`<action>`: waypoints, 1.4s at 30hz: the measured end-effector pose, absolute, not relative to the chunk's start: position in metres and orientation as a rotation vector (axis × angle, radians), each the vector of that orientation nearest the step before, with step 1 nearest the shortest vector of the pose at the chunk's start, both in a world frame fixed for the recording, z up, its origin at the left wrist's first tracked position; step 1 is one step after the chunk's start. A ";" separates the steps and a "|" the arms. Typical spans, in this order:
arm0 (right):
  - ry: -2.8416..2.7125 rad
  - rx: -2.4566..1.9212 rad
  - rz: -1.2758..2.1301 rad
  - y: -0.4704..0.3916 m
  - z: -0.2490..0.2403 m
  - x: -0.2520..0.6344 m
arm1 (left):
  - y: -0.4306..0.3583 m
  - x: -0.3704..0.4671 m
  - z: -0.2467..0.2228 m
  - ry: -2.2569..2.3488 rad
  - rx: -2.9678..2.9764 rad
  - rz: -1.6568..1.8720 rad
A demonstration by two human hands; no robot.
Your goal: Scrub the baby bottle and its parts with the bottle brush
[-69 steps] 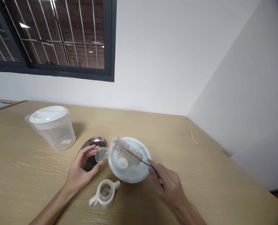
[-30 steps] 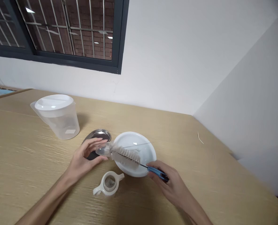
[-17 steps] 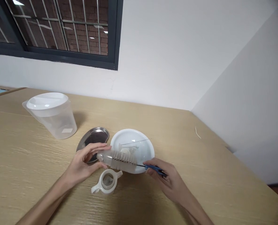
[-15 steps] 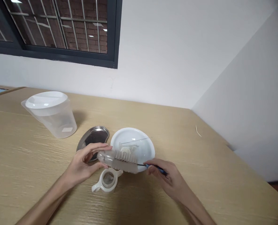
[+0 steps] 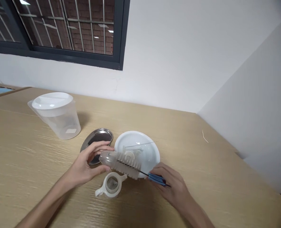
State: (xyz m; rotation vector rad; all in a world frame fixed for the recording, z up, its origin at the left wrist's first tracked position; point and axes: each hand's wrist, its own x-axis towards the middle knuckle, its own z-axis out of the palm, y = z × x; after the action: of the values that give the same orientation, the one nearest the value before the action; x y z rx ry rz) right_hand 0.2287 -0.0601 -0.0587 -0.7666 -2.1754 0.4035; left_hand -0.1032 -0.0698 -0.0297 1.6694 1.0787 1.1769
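My left hand is closed around a small clear bottle, thumb below and fingers above. In my right hand is the blue handle of a bottle brush. The brush's pale bristles meet the bottle's right end; how deep they reach inside, I cannot tell. Just below the bottle, a white two-handled ring lies on the table. Behind the bristles stands a white bowl, holding a whitish round piece and a thin rod.
A curved metal tray lies behind my left hand, partly covered by it. Farther left on the wooden table stands a translucent lidded pitcher. A short pale strip lies at the right, near the wall.
The brush has tilted, its handle end lower, and more of the blue handle shows. My left hand still holds the bottle. The whole view has shifted slightly.
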 end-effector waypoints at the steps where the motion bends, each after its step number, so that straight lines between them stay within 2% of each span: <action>1: -2.169 -0.738 0.397 -0.059 -0.059 0.228 | -0.070 -0.103 -0.030 1.061 1.655 1.169; 8: -2.198 -0.869 0.515 -0.065 -0.050 0.227 | -0.071 -0.102 -0.032 0.956 1.630 1.161; 14: -2.166 -1.012 0.226 -0.069 -0.058 0.228 | -0.070 -0.096 -0.031 1.059 1.591 1.202; 19: -2.083 -0.814 0.091 -0.066 -0.057 0.220 | -0.066 -0.093 -0.031 1.063 1.527 1.242; 26: -2.218 -0.984 0.317 -0.072 -0.051 0.220 | -0.069 -0.098 -0.031 0.955 1.516 1.236; 33: -2.095 -0.841 0.165 -0.070 -0.055 0.221 | -0.068 -0.097 -0.026 1.118 1.495 1.281; 42: -2.144 -0.904 0.062 -0.069 -0.058 0.219 | -0.069 -0.099 -0.019 1.000 1.559 1.251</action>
State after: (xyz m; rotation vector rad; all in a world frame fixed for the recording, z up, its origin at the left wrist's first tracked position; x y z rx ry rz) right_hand 0.2192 -0.0691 -0.0580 -0.9041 -2.1437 0.0621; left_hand -0.0994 -0.0692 -0.0193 1.5588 0.9996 1.2505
